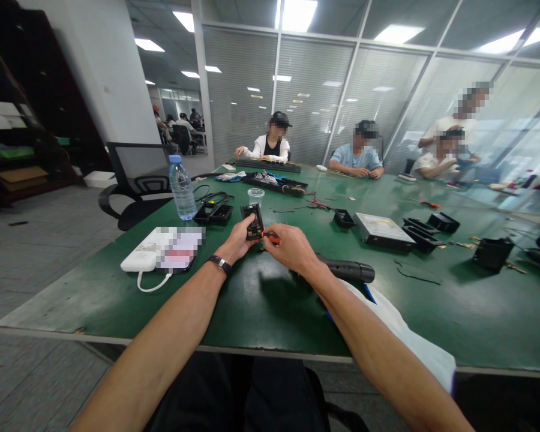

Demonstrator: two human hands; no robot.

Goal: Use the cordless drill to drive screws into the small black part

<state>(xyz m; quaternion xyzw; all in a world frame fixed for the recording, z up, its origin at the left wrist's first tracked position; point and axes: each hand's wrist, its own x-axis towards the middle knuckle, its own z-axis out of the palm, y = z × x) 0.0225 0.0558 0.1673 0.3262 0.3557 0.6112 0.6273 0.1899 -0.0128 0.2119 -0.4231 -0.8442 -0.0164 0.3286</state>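
The left hand (239,241) is holding the small black electronics housing (254,224) over the surface (240,315), its grip pinching the sides, presumably for steadiness. The right hand's (293,245) grip is pinching an orange-handled tool (272,238), perhaps a screwdriver, at the lower right corner. Bare room is stretching towards the front edge (274,353); a black cylinder (357,271) is lying beyond the right wrist (314,267).

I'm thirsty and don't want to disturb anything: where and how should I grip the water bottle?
Probably around the middle of the water bottle, coming from its left: it stands upright, its tall round body suits a wrap-around grip, and black cables and black housings lie on its right.
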